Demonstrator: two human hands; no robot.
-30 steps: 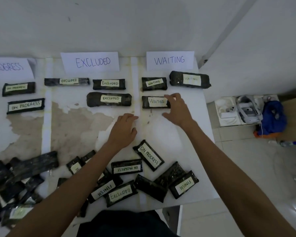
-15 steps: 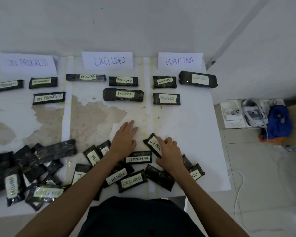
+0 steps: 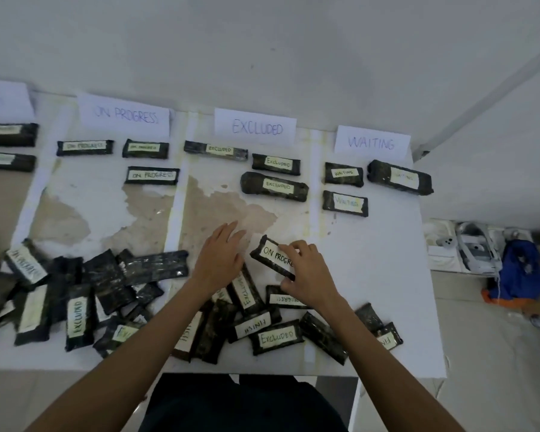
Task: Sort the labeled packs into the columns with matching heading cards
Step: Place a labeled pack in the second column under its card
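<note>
My right hand (image 3: pixel 309 272) grips a black pack labelled ON PROGRESS (image 3: pixel 270 255), tilted and lifted a little off the table. My left hand (image 3: pixel 220 258) hovers flat and open just left of it. Heading cards stand along the far edge: ON PROGRESS (image 3: pixel 123 117), EXCLUDED (image 3: pixel 255 126), WAITING (image 3: pixel 372 142). Three packs lie under each of those cards, for instance ON PROGRESS (image 3: pixel 152 175), EXCLUDED (image 3: pixel 275 186) and WAITING (image 3: pixel 345 203). A loose heap of unsorted packs (image 3: pixel 106 294) fills the near side, with an EXCLUDED pack (image 3: pixel 276 336) among them.
The white table (image 3: pixel 387 275) ends at right near x 1450 and at the near edge. A further card and two packs (image 3: pixel 8 134) sit at far left. On the floor at right are a white tray (image 3: pixel 440 251) with devices and a blue bag (image 3: pixel 521 269).
My right hand came back from the WAITING column, took hold of the ON PROGRESS pack and raised it. The view swung left, showing more of the left columns.
</note>
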